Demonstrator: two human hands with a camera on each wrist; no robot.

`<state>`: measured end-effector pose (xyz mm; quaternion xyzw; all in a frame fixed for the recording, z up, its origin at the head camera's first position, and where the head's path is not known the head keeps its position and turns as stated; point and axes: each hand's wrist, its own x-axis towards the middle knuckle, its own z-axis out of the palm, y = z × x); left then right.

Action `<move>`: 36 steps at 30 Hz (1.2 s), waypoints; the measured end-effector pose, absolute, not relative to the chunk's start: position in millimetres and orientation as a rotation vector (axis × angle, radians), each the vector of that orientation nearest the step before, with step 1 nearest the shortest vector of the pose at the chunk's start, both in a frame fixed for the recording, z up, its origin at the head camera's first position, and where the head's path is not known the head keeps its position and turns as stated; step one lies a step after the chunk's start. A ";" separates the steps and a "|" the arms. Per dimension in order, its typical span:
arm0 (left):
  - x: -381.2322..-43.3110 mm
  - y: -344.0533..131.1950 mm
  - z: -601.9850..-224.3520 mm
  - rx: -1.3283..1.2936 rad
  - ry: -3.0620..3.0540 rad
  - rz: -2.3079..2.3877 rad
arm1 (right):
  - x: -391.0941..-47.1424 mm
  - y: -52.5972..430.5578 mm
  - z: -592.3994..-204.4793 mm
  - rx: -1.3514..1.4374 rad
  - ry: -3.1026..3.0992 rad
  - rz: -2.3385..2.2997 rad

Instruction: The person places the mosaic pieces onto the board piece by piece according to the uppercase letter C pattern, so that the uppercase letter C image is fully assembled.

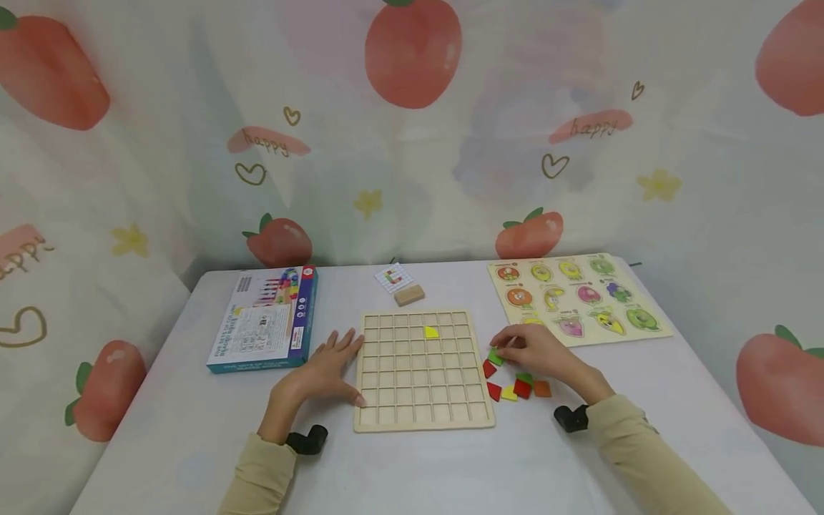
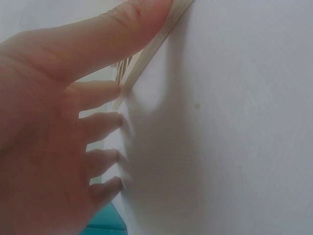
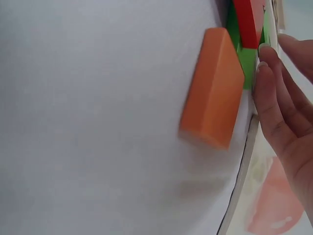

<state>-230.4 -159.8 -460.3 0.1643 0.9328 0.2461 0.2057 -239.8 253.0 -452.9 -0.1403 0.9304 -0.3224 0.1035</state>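
Note:
A square wooden grid board (image 1: 425, 422) lies flat, with one yellow tile (image 1: 431, 332) in a cell of an upper row. My left hand (image 1: 325, 368) rests along the board's left edge, fingers spread, its thumb (image 2: 127, 24) touching the rim. Right of the board, my right hand (image 1: 534, 350) has its thumb and fingertips at a green tile (image 1: 495, 356), seemingly pinching it; the fingers partly cover it. Near that hand lie red tiles (image 1: 493, 391), a yellow tile (image 1: 508, 393), a red tile (image 3: 250, 24) on another green one, and an orange tile (image 3: 215, 88).
A boxed set (image 1: 257, 322) lies at the left with a printed sheet on top. Behind the board are a small pattern card (image 1: 393, 277) and a wooden block (image 1: 409, 295). A fruit picture board (image 1: 579, 300) lies at the back right, close to my right hand.

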 end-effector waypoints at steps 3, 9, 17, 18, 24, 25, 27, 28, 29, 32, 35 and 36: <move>-230.3 -159.1 -459.7 0.455 2.599 0.673 | -234.1 258.6 -451.6 -0.404 2.752 -0.949; -229.6 -158.9 -457.5 0.452 2.587 0.686 | -219.1 272.0 -448.4 -0.453 2.726 -0.911; -228.8 -158.6 -457.1 0.448 2.585 0.669 | -207.9 280.9 -445.1 -0.483 2.632 -0.924; -229.0 -158.9 -458.6 0.449 2.586 0.665 | -206.9 281.3 -445.3 -0.489 2.622 -0.928; -230.0 -159.1 -462.1 0.452 2.591 0.672 | -206.3 280.1 -448.1 -0.548 2.628 -0.916; -229.9 -158.8 -461.3 0.452 2.590 0.676 | -207.0 279.5 -448.5 -0.546 2.635 -0.912; -229.9 -158.5 -460.4 0.455 2.589 0.686 | -208.2 277.9 -449.2 -0.529 2.651 -0.905; -229.8 -158.5 -460.3 0.460 2.591 0.693 | -208.9 277.0 -449.5 -0.517 2.658 -0.902; -229.9 -158.4 -460.3 0.459 2.590 0.692 | -209.5 276.0 -449.7 -0.505 2.665 -0.899; -230.2 -158.4 -460.7 0.460 2.596 0.680 | -211.5 272.6 -450.0 -0.499 2.675 -0.901; -229.9 -158.5 -460.5 0.460 2.602 0.675 | -213.9 268.0 -449.4 -0.512 2.662 -0.944; -229.9 -158.6 -460.8 0.459 2.602 0.679 | -215.2 266.5 -449.5 -0.521 2.656 -0.960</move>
